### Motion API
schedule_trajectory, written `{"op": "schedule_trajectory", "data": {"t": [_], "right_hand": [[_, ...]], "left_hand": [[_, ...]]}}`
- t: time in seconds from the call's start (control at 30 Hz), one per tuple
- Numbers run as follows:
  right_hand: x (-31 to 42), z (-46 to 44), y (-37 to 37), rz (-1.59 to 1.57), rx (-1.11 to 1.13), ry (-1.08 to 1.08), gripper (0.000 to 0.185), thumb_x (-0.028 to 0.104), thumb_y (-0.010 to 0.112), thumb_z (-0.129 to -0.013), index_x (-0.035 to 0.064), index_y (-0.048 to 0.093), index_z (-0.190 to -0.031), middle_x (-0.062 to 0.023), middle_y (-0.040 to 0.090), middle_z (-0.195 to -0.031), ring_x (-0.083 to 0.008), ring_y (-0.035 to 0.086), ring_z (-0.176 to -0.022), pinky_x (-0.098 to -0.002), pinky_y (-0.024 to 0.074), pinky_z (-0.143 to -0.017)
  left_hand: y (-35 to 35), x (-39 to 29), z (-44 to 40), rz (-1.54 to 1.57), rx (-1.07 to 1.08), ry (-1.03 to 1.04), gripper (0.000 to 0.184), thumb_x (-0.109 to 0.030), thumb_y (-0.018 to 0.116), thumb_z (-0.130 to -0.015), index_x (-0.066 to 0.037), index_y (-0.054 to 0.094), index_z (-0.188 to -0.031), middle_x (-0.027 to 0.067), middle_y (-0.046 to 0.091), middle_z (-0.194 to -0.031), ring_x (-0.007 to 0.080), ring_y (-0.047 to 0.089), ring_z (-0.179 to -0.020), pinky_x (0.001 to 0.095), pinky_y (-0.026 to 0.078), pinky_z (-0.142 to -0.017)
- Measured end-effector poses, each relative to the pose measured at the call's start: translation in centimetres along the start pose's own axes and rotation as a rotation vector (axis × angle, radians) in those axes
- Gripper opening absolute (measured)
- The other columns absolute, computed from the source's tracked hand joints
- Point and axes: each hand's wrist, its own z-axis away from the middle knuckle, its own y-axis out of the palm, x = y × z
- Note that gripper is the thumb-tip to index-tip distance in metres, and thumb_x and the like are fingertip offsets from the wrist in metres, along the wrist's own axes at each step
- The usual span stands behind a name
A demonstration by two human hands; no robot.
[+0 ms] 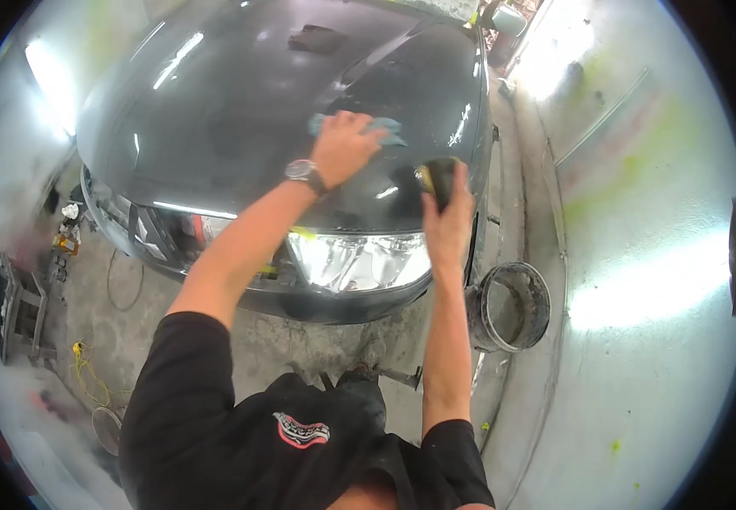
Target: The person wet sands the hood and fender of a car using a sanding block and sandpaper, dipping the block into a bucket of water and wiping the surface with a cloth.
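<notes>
Over the dark car hood (240,102), my left hand (346,146) presses a blue-grey cloth (385,130) against the surface, its fingers bent over the cloth. A watch (304,172) is on that wrist. Just to the right, my right hand (451,223) grips a dark block (443,180) with a yellowish edge, held near the hood's front right corner, above the headlight (359,259). Whether the block touches the hood is unclear. Farther up the hood lies a dark flat piece (317,38).
A dirty bucket (512,308) stands on the floor right of the bumper, near the wall (657,314). At left are a small stand (23,306), a yellow cord (87,374) and a thin hose loop. The car's side mirror (509,20) is at top right.
</notes>
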Motion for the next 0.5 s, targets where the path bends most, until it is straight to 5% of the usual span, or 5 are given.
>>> {"op": "schedule_trajectory", "data": {"t": [0.07,0.13,0.23,0.33,0.5], "right_hand": [[2.2,1.2,3.3,0.078,0.125,-0.086,0.084,0.015,0.080,-0.088,0.0232,0.041,-0.162,-0.0198,0.063,-0.110,-0.0415,0.065,-0.098,-0.0520,0.0524,-0.083],[3.2,3.2,5.4,0.339,0.246,-0.276,0.087,0.020,0.083,-0.085,0.0283,0.042,-0.161,-0.0147,0.061,-0.104,-0.0353,0.066,-0.092,-0.0479,0.0527,-0.075],[2.1,4.2,6.8,0.401,0.182,-0.329,0.088,0.024,0.085,-0.083,0.0301,0.043,-0.161,-0.0120,0.061,-0.105,-0.0311,0.066,-0.091,-0.0455,0.0527,-0.071],[1.3,0.2,6.7,0.406,0.271,-0.388,0.088,0.028,0.084,-0.083,0.0297,0.042,-0.161,-0.0132,0.061,-0.102,-0.0332,0.066,-0.087,-0.0478,0.0542,-0.070],[-0.1,-11.4,9.2,0.495,0.145,-0.115,0.079,0.035,0.078,-0.091,0.0261,0.040,-0.161,-0.0192,0.065,-0.102,-0.0392,0.069,-0.091,-0.0488,0.0579,-0.076]], "left_hand": [[-3.7,5.4,2.5,-0.142,0.010,-0.133,0.033,-0.032,0.071,-0.094,-0.026,0.074,-0.126,0.0064,0.066,-0.129,0.0325,0.059,-0.116,0.0507,0.047,-0.096],[-5.7,12.0,5.8,-0.230,-0.065,-0.311,0.032,-0.033,0.070,-0.095,-0.027,0.074,-0.127,0.0062,0.067,-0.129,0.0319,0.060,-0.117,0.0498,0.048,-0.096],[-8.3,19.8,10.6,-0.256,-0.134,-0.420,0.030,-0.031,0.069,-0.098,-0.028,0.075,-0.127,0.0030,0.068,-0.130,0.0307,0.061,-0.119,0.0493,0.047,-0.098],[-9.1,20.4,11.9,-0.280,-0.215,-0.494,0.028,-0.030,0.070,-0.097,-0.027,0.076,-0.123,0.0002,0.069,-0.128,0.0308,0.061,-0.119,0.0492,0.046,-0.099],[-8.9,20.7,11.9,-0.277,-0.232,-0.547,0.025,-0.031,0.070,-0.096,-0.027,0.077,-0.120,-0.0026,0.069,-0.126,0.0293,0.060,-0.119,0.0487,0.045,-0.101]]}}
